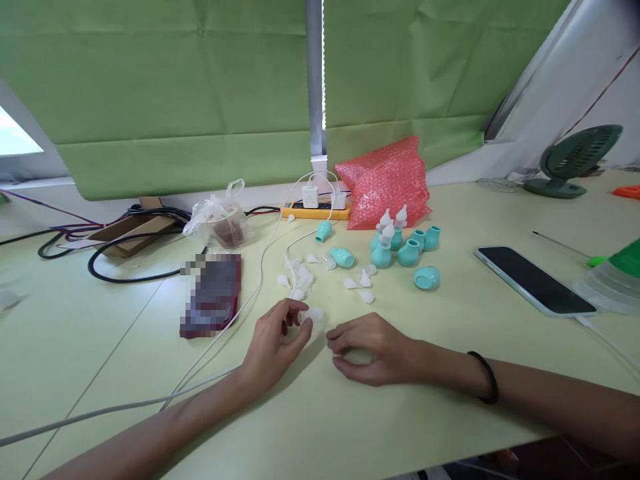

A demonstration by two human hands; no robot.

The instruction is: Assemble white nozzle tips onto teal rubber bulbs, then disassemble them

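Observation:
My left hand (278,340) rests on the pale green table (410,413), its fingers curled and pinched on a small translucent white tip (313,314). My right hand (370,347) lies next to it, fingers bent down onto the table; whether it holds anything is hidden. Just beyond my hands lie several loose white tips (300,277). Several teal rubber bulbs (407,250) stand or lie farther back, some with white tips fitted.
A red bubble-wrap bag (387,180) and a yellow power strip (315,210) sit at the back. A white cable (260,280) runs past my left hand. A dark red wallet-like item (213,297), a phone (535,280), a plastic bag (220,217) and a green fan (575,160) surround the area.

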